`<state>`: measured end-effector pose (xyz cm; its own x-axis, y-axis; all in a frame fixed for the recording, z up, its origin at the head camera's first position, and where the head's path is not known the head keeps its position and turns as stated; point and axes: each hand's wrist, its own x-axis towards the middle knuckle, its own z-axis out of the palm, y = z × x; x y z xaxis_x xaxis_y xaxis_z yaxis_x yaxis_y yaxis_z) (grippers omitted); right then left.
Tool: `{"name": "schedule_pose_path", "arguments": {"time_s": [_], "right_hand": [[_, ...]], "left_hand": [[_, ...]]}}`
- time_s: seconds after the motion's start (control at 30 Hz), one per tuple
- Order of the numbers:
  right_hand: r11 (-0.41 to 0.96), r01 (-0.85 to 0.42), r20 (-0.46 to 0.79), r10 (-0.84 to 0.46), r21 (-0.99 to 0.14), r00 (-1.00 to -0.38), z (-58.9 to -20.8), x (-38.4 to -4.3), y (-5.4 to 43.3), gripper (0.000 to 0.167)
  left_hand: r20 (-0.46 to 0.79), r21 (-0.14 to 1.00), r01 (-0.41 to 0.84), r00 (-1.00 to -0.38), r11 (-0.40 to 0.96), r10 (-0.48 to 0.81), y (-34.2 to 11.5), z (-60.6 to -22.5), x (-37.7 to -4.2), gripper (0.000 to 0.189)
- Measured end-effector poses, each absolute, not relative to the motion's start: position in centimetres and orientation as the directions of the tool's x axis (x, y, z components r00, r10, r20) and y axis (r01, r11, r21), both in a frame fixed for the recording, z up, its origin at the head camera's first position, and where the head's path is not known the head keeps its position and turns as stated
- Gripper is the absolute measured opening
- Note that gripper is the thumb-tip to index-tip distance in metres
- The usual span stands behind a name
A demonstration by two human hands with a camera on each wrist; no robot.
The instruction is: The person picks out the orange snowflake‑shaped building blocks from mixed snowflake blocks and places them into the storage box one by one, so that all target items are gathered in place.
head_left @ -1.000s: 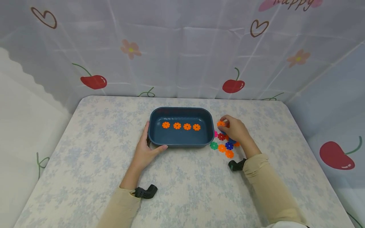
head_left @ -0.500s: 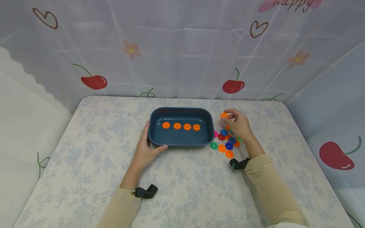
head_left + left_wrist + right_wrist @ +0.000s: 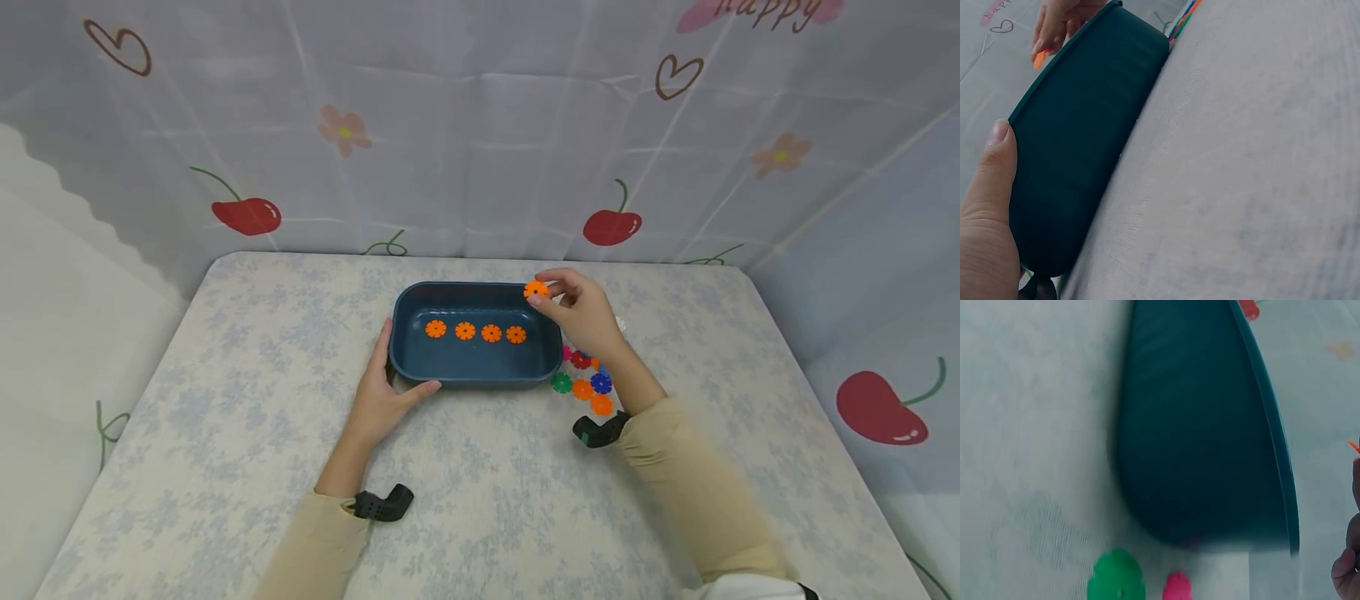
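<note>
A dark blue-green rectangular tub (image 3: 465, 362) stands on the table, with several orange notched discs (image 3: 465, 331) in a row on its floor. My left hand (image 3: 381, 404) holds the tub's left end; its thumb lies against the front wall near the rim, as the left wrist view also shows. Between thumb and fingertips my right hand (image 3: 588, 315) pinches another orange disc (image 3: 536, 289), above the tub's back right corner. In the right wrist view only part of that hand (image 3: 1350, 550) shows at the edge, beside the tub's outer wall (image 3: 1204, 437).
Right of the tub lies a loose group of discs, among them green (image 3: 562, 382), blue (image 3: 601, 383), red (image 3: 581, 360) and orange (image 3: 602, 405). The right forearm covers part of it. A white printed curtain (image 3: 480, 167) hangs behind the patterned table (image 3: 465, 500).
My right hand has lifted the orange disc from the loose group and carried it left to over the tub's back right corner. The left hand and tub stay in place.
</note>
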<state>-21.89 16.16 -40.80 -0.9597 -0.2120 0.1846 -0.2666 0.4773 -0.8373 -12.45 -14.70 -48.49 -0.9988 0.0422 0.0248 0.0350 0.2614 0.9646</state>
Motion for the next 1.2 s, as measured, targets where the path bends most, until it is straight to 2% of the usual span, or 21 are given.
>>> {"name": "schedule_pose_path", "arguments": {"time_s": [0.17,0.43,0.67,0.97,1.2], "right_hand": [[0.459,-0.261,0.139,-0.282,-0.849,-0.949,-40.9,-21.6,13.6,0.036],[0.525,-0.296,0.083,-0.391,-0.798,-0.917,-41.7,-21.4,9.2,0.034],[0.561,-0.286,-0.007,-0.461,-0.777,-0.887,-42.6,-21.3,5.3,0.035],[0.705,-0.293,-0.139,-0.486,-0.646,-0.863,-43.4,-21.2,1.6,0.032],[0.781,-0.318,-0.157,-0.463,-0.537,-0.872,-44.3,-21.3,0.6,0.031]], "left_hand": [[0.019,0.966,0.03,-0.999,0.256,0.043,-14.6,-47.9,-12.3,0.115],[0.065,0.957,0.071,-0.997,0.281,0.032,-14.9,-50.0,-13.0,0.117],[0.074,0.96,0.083,-0.996,0.267,0.045,-15.1,-50.0,-13.1,0.116],[0.081,0.968,0.093,-0.995,0.234,0.062,-15.2,-50.0,-13.0,0.116],[0.097,0.969,0.109,-0.993,0.221,0.063,-15.1,-50.1,-12.9,0.117]]}}
